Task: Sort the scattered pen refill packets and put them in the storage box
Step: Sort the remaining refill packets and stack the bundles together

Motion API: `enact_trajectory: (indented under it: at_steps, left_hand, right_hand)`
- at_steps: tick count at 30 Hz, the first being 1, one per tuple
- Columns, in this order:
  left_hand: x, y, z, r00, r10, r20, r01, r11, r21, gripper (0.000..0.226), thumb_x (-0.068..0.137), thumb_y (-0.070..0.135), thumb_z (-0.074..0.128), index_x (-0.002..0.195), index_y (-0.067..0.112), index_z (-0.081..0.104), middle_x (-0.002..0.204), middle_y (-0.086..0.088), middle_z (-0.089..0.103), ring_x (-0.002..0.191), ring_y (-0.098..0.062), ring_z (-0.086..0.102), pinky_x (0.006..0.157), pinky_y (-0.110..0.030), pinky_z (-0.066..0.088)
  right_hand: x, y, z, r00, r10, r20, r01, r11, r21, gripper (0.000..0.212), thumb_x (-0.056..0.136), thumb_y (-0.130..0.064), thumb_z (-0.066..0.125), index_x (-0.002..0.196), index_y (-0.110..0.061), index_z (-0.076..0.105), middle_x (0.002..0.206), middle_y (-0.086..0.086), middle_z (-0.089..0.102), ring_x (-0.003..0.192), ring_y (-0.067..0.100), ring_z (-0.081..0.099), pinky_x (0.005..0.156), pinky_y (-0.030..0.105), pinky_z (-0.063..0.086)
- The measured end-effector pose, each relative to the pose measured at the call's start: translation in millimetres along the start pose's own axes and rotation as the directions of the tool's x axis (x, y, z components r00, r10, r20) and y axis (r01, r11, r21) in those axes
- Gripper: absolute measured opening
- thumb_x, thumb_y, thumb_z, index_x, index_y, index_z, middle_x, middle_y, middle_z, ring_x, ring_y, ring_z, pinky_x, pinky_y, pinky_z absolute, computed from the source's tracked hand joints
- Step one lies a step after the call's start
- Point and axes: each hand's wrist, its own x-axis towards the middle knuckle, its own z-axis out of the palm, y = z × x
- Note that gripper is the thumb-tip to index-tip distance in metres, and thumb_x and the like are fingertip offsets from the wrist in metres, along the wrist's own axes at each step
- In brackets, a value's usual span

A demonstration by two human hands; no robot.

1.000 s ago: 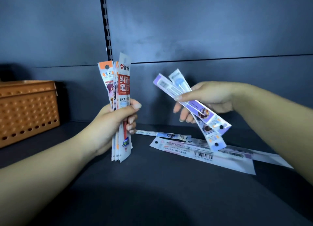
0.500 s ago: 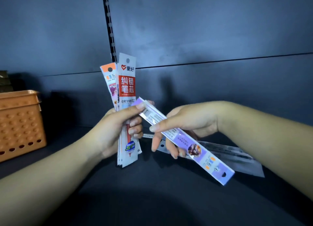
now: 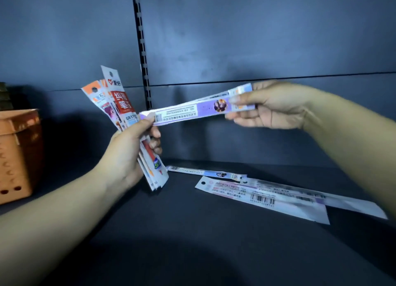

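1. The right hand (image 3: 272, 108) pinches the purple packets (image 3: 192, 112), offering their far end to the left hand (image 3: 128, 153), which grips an upright bundle (image 3: 120, 108).
2. Step: merging packets. Next, probably gather the loose packets (image 3: 263, 198) on the shelf (image 3: 192, 243), then fill the orange storage box (image 3: 19, 153).

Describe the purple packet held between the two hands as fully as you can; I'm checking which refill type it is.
The purple packet is a long, flat, glossy strip, lilac with a white printed panel, a barcode near its left end and a small round picture toward the right. It lies nearly level in the air, right end slightly higher. The right hand pinches its right end; the left hand meets its left end with the thumb while gripping the red and orange packets. More strips seem stacked behind it.
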Motion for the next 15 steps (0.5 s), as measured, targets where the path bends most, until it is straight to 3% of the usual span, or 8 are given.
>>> enact_trajectory:
  at_steps: [3, 7, 9, 12, 15]
  left_hand:
    - [-9.3, -4.8, 6.2, 0.992, -0.071, 0.101, 0.059, 0.991, 0.121, 0.008, 0.082, 0.021, 0.056, 0.078, 0.014, 0.056, 0.049, 0.001, 0.058, 0.034, -0.007, 0.037, 0.041, -0.015, 0.036]
    - [-19.2, -3.7, 12.9, 0.923, -0.301, 0.241, 0.253, 0.944, 0.211, 0.022, 0.067, 0.030, 0.058, 0.080, 0.013, 0.061, 0.058, -0.006, 0.067, 0.031, -0.006, 0.034, 0.038, -0.016, 0.036]
    - [-18.0, 0.6, 11.8, 0.897, -0.352, 0.269, 0.306, 0.931, 0.199, 0.023, 0.067, 0.030, 0.057, 0.083, 0.014, 0.063, 0.062, -0.006, 0.067, 0.031, -0.005, 0.034, 0.037, -0.017, 0.036]
    - [-13.9, 4.9, 8.0, 0.907, -0.332, 0.261, 0.303, 0.942, 0.147, 0.017, 0.068, 0.028, 0.057, 0.075, 0.016, 0.065, 0.064, -0.006, 0.068, 0.031, -0.004, 0.034, 0.037, -0.016, 0.036]
    - [-13.2, 4.5, 7.0, 0.904, -0.344, 0.255, 0.300, 0.934, 0.196, 0.021, 0.068, 0.030, 0.055, 0.081, 0.017, 0.067, 0.074, -0.005, 0.073, 0.032, -0.003, 0.034, 0.037, -0.015, 0.036]
  right_hand:
    - [3.9, -3.5, 6.2, 0.978, -0.115, -0.174, 0.145, 0.975, 0.167, 0.008, 0.084, -0.002, 0.057, 0.077, -0.006, 0.059, 0.053, 0.002, 0.068, 0.047, 0.007, 0.063, 0.054, 0.017, 0.055]
    - [3.0, -17.8, 2.1, 0.916, -0.243, -0.320, 0.304, 0.940, 0.157, 0.014, 0.081, -0.003, 0.061, 0.069, -0.009, 0.058, 0.047, -0.003, 0.064, 0.039, 0.002, 0.052, 0.044, 0.013, 0.045]
    - [-3.3, -25.5, -6.0, 0.924, -0.258, -0.281, 0.303, 0.944, 0.129, 0.009, 0.077, -0.005, 0.063, 0.073, -0.011, 0.058, 0.050, -0.004, 0.063, 0.041, 0.002, 0.051, 0.044, 0.013, 0.044]
    - [-15.0, -29.4, -13.7, 0.956, -0.232, -0.179, 0.228, 0.973, -0.045, 0.007, 0.070, -0.010, 0.064, 0.074, -0.012, 0.059, 0.052, -0.006, 0.063, 0.042, 0.001, 0.051, 0.046, 0.012, 0.045]
    - [-24.5, -37.4, -16.8, 0.956, -0.239, -0.170, 0.206, 0.959, -0.192, 0.006, 0.069, -0.009, 0.063, 0.074, -0.010, 0.059, 0.048, -0.007, 0.062, 0.041, 0.001, 0.051, 0.046, 0.010, 0.046]
